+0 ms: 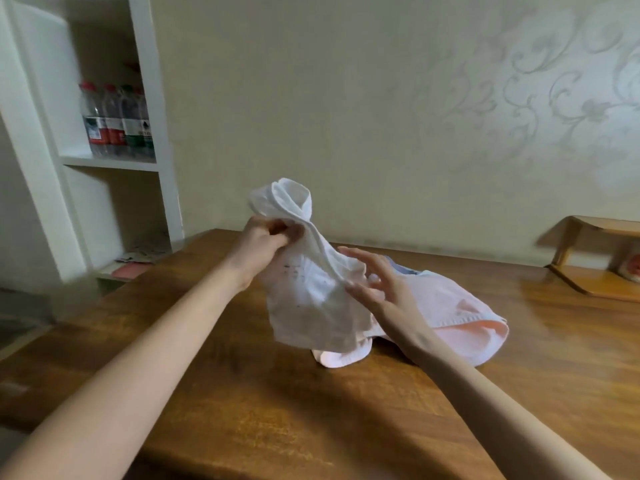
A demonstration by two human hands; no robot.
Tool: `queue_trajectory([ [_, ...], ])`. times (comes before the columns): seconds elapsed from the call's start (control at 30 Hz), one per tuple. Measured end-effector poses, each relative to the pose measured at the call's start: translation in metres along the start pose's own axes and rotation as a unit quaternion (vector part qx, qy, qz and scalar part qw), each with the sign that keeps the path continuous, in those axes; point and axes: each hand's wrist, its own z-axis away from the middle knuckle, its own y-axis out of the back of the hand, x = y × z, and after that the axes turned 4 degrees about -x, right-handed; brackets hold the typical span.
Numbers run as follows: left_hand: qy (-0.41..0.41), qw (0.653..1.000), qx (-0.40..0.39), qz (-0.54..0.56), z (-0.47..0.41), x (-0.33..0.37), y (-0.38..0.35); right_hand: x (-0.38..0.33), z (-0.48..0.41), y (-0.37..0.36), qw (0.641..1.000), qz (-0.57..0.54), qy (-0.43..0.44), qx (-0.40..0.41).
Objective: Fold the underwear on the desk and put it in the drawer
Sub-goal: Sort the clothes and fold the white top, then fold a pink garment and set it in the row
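White underwear (308, 285) pinched in left hand (261, 245), right hand (379, 289) spread beside

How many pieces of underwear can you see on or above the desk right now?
3, possibly more hidden. A white pair is held up in the left hand, a pink pair lies on the desk, and a bluish garment peeks out behind it.

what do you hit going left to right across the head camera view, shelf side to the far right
white shelf unit → water bottles → left hand → white underwear → right hand → pink underwear on the desk → small wooden stand
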Motion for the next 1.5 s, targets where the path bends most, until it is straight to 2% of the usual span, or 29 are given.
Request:
queue_trajectory([
  [0.17, 0.025, 0.985, -0.116, 0.123, 0.014, -0.013, -0.008, -0.012, -0.007, -0.007, 0.997, 0.047, 0.068, 0.005],
  [0.27, 0.046, 0.958, -0.161, 0.234, 0.015, -0.017, -0.007, -0.013, -0.008, -0.008, 0.982, 0.157, 0.101, 0.024],
  [0.33, 0.043, 0.95, -0.186, 0.248, 0.018, -0.017, -0.005, -0.016, -0.005, -0.005, 0.97, 0.2, 0.134, 0.036],
  [0.37, 0.04, 0.954, -0.188, 0.231, 0.019, -0.016, -0.005, -0.018, -0.003, -0.003, 0.966, 0.205, 0.151, 0.034],
  [0.43, 0.028, 0.983, -0.131, 0.127, 0.018, -0.013, -0.006, -0.025, 0.0, -0.001, 0.966, 0.205, 0.155, 0.011],
  [0.5, 0.013, 0.996, -0.085, -0.011, 0.01, -0.013, -0.004, -0.029, 0.0, -0.001, 0.977, 0.192, 0.081, -0.04],
  [0.57, 0.014, 0.982, -0.079, -0.171, -0.004, -0.024, 0.003, -0.023, -0.003, -0.001, 0.98, 0.172, -0.027, -0.102],
  [0.6, 0.036, 0.972, -0.092, -0.215, -0.012, -0.033, 0.009, -0.015, -0.004, -0.001, 0.976, 0.185, -0.054, -0.105],
  [0.67, 0.102, 0.955, -0.132, -0.246, -0.022, -0.05, 0.019, 0.002, -0.003, 0.006, 0.965, 0.248, -0.068, -0.049],
  [0.73, 0.165, 0.929, -0.172, -0.283, -0.024, -0.067, 0.024, 0.017, -0.001, 0.019, 0.943, 0.323, -0.066, -0.044],
  [0.83, 0.214, 0.92, -0.159, -0.288, -0.025, -0.093, 0.028, 0.033, 0.004, 0.037, 0.888, 0.41, -0.1, -0.183],
  [0.9, 0.24, 0.916, -0.13, -0.293, -0.026, -0.106, 0.03, 0.042, 0.01, 0.043, 0.844, 0.478, -0.092, -0.224],
  [0.93, 0.256, 0.915, -0.106, -0.294, -0.028, -0.11, 0.03, 0.046, 0.012, 0.044, 0.835, 0.5, -0.075, -0.219],
  [1.0, 0.278, 0.912, -0.07, -0.294, -0.031, -0.115, 0.028, 0.05, 0.014, 0.044, 0.841, 0.507, -0.038, -0.186],
  [1.1, 0.293, 0.914, -0.056, -0.276, -0.033, -0.119, 0.023, 0.055, 0.013, 0.041, 0.854, 0.508, 0.003, -0.115],
  [1.17, 0.303, 0.908, -0.05, -0.286, -0.032, -0.117, 0.019, 0.059, 0.012, 0.041, 0.842, 0.534, 0.011, -0.072],
  [1.23, 0.232, 0.91, -0.015, -0.344, -0.029, -0.106, 0.014, 0.055, 0.011, 0.046, 0.851, 0.524, -0.023, -0.026],
  [1.3, 0.064, 0.931, 0.04, -0.357, -0.025, -0.08, 0.003, 0.042, 0.005, 0.057, 0.887, 0.456, -0.061, 0.044],
  [1.33, -0.011, 0.943, 0.021, -0.331, -0.024, -0.064, -0.004, 0.033, -0.001, 0.063, 0.903, 0.417, -0.087, 0.06],
  [1.37, -0.049, 0.955, -0.045, -0.29, -0.021, -0.048, -0.012, 0.027, -0.009, 0.07, 0.914, 0.384, -0.122, 0.052],
  [1.4, -0.052, 0.954, -0.155, -0.25, -0.015, -0.034, -0.022, 0.022, -0.016, 0.076, 0.92, 0.361, -0.15, 0.037],
  [1.43, -0.025, 0.934, -0.269, -0.235, -0.007, -0.024, -0.035, 0.018, -0.022, 0.081, 0.925, 0.34, -0.165, 0.033],
  [1.47, -0.02, 0.899, -0.349, -0.263, 0.001, -0.019, -0.048, 0.014, -0.027, 0.086, 0.933, 0.319, -0.162, 0.048],
  [1.5, -0.048, 0.871, -0.362, -0.329, 0.007, -0.019, -0.062, 0.009, -0.03, 0.089, 0.943, 0.291, -0.144, 0.079],
])
